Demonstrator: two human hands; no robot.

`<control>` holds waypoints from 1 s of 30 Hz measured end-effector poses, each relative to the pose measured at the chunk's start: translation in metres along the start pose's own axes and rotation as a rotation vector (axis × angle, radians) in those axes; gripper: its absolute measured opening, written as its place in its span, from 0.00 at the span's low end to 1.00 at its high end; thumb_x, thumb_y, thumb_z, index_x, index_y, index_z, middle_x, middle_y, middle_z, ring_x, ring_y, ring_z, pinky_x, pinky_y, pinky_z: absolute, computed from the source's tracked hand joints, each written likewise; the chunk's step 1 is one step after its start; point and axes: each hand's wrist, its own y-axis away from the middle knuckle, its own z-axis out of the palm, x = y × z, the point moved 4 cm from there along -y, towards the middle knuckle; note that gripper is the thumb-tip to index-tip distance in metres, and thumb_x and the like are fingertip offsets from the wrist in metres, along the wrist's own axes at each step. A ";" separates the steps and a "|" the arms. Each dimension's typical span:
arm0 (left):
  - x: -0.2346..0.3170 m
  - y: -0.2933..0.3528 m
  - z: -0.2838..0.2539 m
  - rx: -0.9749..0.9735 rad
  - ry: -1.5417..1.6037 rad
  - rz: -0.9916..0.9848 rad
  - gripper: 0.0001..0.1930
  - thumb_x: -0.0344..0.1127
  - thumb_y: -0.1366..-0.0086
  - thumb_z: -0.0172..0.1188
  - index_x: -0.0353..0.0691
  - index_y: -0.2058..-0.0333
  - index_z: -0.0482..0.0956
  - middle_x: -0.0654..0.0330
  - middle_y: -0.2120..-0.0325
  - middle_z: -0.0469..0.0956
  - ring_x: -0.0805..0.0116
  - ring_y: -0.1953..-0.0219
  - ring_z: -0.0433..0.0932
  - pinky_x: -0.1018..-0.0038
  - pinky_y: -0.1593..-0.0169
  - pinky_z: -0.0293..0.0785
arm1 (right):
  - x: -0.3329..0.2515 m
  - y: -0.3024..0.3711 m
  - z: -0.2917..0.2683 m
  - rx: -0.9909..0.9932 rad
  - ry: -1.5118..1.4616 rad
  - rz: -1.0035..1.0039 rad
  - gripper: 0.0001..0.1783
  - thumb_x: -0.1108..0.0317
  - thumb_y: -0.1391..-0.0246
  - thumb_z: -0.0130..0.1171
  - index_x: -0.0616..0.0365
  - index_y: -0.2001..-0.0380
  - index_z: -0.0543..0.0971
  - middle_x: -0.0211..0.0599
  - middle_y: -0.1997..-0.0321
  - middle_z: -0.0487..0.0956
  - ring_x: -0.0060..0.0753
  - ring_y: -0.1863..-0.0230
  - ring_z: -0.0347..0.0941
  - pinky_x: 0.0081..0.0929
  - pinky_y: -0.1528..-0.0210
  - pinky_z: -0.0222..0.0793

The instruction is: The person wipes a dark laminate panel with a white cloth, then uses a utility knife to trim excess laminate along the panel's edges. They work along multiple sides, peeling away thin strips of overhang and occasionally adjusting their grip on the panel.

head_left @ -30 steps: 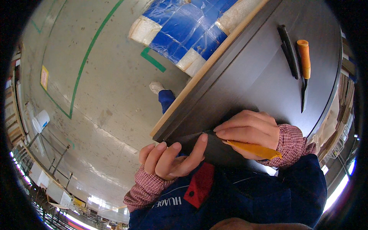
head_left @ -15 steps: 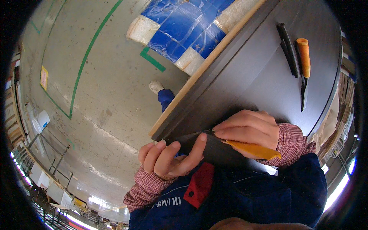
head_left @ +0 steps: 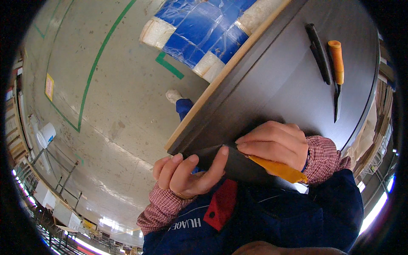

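Observation:
A dark, faintly grained panel (head_left: 276,80) with a light-wood edge lies before me. My left hand (head_left: 191,174) rests at its near edge, fingers extended and parted, the index fingertip touching near the edge. To its right, my right hand (head_left: 276,144) is closed with its fingertips pressed on the panel's near edge. A yellow-orange folded piece (head_left: 282,169), thin like a sheet or cloth, sticks out from under that palm; its material is unclear. Farther off on the panel lie a tool with a wooden handle and dark narrow blade (head_left: 336,68) and a black slim-handled tool (head_left: 318,53).
A blue bundle (head_left: 204,32) wrapped in clear film with white foam corners stands beyond the panel's left edge. A person's shoe (head_left: 173,96) and blue trouser leg show beside it. Green tape lines mark the floor (head_left: 123,106). A white bucket (head_left: 46,134) stands far left.
My right fingertips stay at the panel edge, while the yellow piece has tilted and slid slightly lower. A small dark bit between the hands no longer shows. The left hand barely moved.

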 end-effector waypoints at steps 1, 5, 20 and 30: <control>0.000 0.001 0.001 -0.010 -0.010 -0.006 0.08 0.46 0.42 0.58 0.68 0.63 0.81 0.61 0.56 0.61 0.60 0.52 0.60 0.68 0.52 0.63 | -0.001 0.000 0.000 -0.007 0.005 0.000 0.17 0.72 0.59 0.59 0.69 0.62 0.75 0.45 0.64 0.76 0.40 0.68 0.76 0.27 0.72 0.74; -0.002 0.002 0.003 -0.016 -0.027 -0.013 0.11 0.54 0.43 0.56 0.74 0.60 0.79 0.64 0.55 0.61 0.66 0.48 0.58 0.71 0.47 0.59 | -0.002 0.001 -0.001 -0.004 0.006 0.009 0.18 0.73 0.59 0.59 0.69 0.62 0.75 0.46 0.64 0.76 0.40 0.67 0.76 0.27 0.72 0.74; -0.004 0.001 0.000 -0.030 0.011 -0.012 0.11 0.54 0.42 0.55 0.74 0.60 0.80 0.62 0.52 0.61 0.65 0.47 0.58 0.70 0.47 0.59 | -0.001 -0.001 0.001 0.003 -0.015 0.008 0.18 0.71 0.59 0.58 0.69 0.61 0.75 0.45 0.62 0.76 0.40 0.65 0.76 0.27 0.69 0.75; -0.005 0.003 0.001 -0.008 0.003 -0.009 0.11 0.55 0.42 0.55 0.74 0.60 0.80 0.62 0.53 0.61 0.66 0.47 0.58 0.70 0.47 0.58 | 0.000 0.000 0.001 0.047 -0.014 0.016 0.18 0.72 0.60 0.60 0.69 0.63 0.75 0.44 0.63 0.76 0.40 0.66 0.76 0.27 0.70 0.75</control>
